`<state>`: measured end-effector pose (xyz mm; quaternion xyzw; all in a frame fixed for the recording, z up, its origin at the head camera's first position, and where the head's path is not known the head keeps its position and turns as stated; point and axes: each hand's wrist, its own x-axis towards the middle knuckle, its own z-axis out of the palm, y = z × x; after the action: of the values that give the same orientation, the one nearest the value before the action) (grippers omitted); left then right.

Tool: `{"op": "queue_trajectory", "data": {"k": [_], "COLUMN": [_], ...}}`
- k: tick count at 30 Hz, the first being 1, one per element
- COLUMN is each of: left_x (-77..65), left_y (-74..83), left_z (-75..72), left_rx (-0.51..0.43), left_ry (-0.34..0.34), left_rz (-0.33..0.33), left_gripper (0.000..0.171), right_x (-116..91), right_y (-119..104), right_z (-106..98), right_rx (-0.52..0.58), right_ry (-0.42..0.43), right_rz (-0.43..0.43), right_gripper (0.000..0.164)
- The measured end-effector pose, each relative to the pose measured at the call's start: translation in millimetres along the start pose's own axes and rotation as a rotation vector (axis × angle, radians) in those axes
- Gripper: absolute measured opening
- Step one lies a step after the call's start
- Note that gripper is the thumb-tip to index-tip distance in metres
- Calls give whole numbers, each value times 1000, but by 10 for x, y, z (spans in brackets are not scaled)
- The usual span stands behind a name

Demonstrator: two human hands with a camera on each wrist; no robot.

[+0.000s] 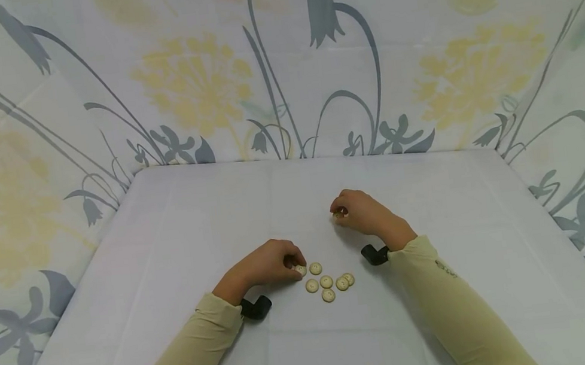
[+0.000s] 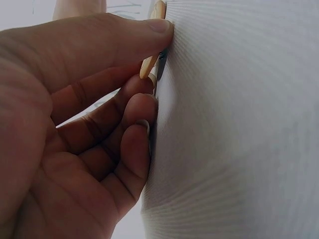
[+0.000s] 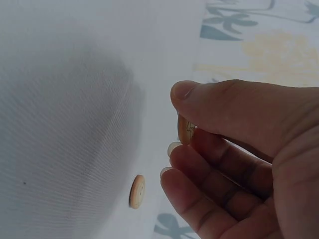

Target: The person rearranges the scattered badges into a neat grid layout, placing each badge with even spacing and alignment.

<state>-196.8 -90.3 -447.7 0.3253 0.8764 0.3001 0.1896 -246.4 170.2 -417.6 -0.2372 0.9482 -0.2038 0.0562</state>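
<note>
Several round, pale wooden buttons lie in a loose cluster on the white table, among them a button [image 1: 328,295] at the front and a button [image 1: 315,268] at the back. My left hand [image 1: 266,262] is at the cluster's left edge, fingers curled, pinching a wooden button [image 1: 300,271] down at the cloth. In the left wrist view the thumb partly covers this button [image 2: 148,65]. Farther back and right, my right hand [image 1: 365,213] holds a button [image 3: 185,130] between thumb and fingers, above the table. Beyond its fingertips another button [image 3: 137,191] lies on the cloth.
A white cloth [image 1: 209,210] with faint creases covers the table. Floral fabric [image 1: 291,74] stands along the back and both sides. Two of the loose buttons overlap at the cluster's right, near a button [image 1: 342,284]. Black wrist mounts [image 1: 257,308] sit under both wrists.
</note>
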Motion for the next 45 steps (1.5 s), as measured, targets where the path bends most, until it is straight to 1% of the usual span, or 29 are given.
{"op": "queue_trajectory", "data": {"k": [6,10,20,23,30,37,41,45], "left_x": [-18,-26,-31,-30,-33,-20,-15,-22], "left_y": [5,8,12,10,4,-7,0,18], "left_z": [-6,-4,-5,-2,1,6,-3,-25], "left_rx": [-12,-3,8,16,12,14,18,14], "left_ry": [4,5,-1,-1,-2,-1,-4,-4], "left_rz": [10,8,-4,-11,-5,-12,-17,-15], "left_gripper": [13,13,13,13,13,13,13,13], "right_x": [76,107,158,175,201,272,301,322], "right_y": [41,83,167,178,192,225,231,229], "right_z": [-1,1,-33,-35,-42,-22,-14,-3], "right_rx": [-37,-48,4,1,-4,13,5,-22], "right_ry": [9,24,23,24,17,2,8,23], "right_rz": [1,-7,46,52,69,110,101,65], "right_gripper": [21,19,23,23,24,25,25,23]}}
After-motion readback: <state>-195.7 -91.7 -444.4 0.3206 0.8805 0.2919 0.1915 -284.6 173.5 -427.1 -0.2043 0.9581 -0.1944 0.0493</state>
